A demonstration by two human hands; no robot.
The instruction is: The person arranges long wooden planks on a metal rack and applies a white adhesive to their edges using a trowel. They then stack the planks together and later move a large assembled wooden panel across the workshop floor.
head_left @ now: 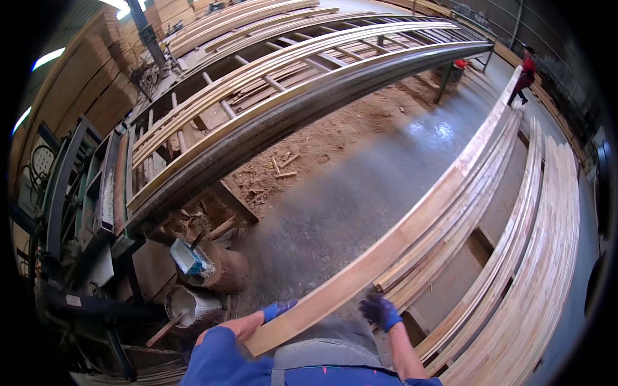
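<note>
A long pale wooden plank (386, 251) runs from in front of my chest up to the far right, over a stack of similar planks (463, 212). My left hand (278, 310), in a blue glove, grips the plank's near end from the left side. My right hand (380, 311), also blue-gloved, sits against the plank's right edge with fingers curled near it; whether it grips the plank is not clear.
A long metal roller conveyor (283, 109) with boards on it crosses the upper left, fed from a green machine (77, 193). Buckets (190, 302) and sawdust lie below it. More plank stacks (547, 257) fill the right. A person in red (524, 77) stands far off.
</note>
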